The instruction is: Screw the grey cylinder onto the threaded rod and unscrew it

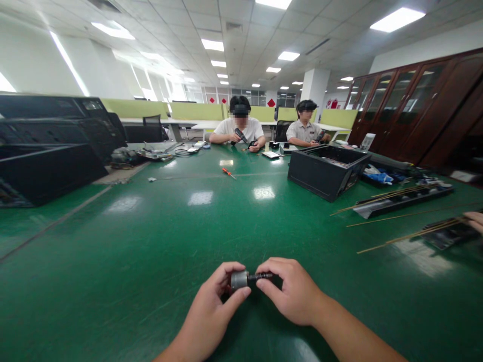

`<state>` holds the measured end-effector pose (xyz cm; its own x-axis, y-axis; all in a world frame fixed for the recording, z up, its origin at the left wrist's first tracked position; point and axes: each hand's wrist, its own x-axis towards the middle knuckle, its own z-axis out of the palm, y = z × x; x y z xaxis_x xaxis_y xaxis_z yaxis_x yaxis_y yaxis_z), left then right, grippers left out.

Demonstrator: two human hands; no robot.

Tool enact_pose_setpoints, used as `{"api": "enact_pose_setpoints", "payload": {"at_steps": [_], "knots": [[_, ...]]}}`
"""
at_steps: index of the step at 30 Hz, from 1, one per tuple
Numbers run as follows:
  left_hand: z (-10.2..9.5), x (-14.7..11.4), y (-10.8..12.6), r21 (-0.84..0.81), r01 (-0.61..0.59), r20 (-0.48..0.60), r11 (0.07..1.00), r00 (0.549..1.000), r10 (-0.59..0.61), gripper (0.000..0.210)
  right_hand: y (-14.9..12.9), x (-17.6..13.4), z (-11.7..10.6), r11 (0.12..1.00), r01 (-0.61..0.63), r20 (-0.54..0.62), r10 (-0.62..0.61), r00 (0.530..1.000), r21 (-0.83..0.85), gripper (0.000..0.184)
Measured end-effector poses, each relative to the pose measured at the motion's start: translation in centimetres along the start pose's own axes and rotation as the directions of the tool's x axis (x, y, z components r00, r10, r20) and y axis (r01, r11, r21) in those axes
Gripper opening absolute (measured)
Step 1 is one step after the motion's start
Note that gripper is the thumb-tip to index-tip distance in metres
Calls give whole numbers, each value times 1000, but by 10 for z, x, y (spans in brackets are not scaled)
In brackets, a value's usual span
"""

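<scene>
My left hand [219,296] is closed round a small silver cylinder that looks like a motor [239,280], thumb below and fingers above. From the motor's right end a thin dark shaft [258,276] with ridges or a spring-like coil points toward my right hand [290,289]. The thumb and fingers of that hand are curled about the shaft's far end. Whether the shaft is part of the motor or only meets it, I cannot tell. Both hands are held low over the near part of the green table [158,231].
An orange screwdriver [227,172] lies mid-table. Black cases stand at left [49,171] and right [326,171]. Thin brass-coloured rods [407,235] lie at right, near another person's hand [476,219]. Two people sit across the table, one holding a dark tool [240,134].
</scene>
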<state>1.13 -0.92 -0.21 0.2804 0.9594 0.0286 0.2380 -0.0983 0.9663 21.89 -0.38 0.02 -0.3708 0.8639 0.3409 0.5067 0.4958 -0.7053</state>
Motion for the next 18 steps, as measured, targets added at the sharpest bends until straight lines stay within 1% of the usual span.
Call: {"api": "enact_pose_setpoints", "payload": {"at_steps": [6, 18], "knots": [[-1, 0, -2, 39, -1, -19, 999, 1000, 2, 31, 0, 1, -1, 1000, 4, -8, -4, 1000, 0, 8], [-1, 2, -5, 41, -2, -31, 999, 1000, 3, 32, -1, 0, -3, 1000, 14, -19, -14, 1000, -20, 8]]}}
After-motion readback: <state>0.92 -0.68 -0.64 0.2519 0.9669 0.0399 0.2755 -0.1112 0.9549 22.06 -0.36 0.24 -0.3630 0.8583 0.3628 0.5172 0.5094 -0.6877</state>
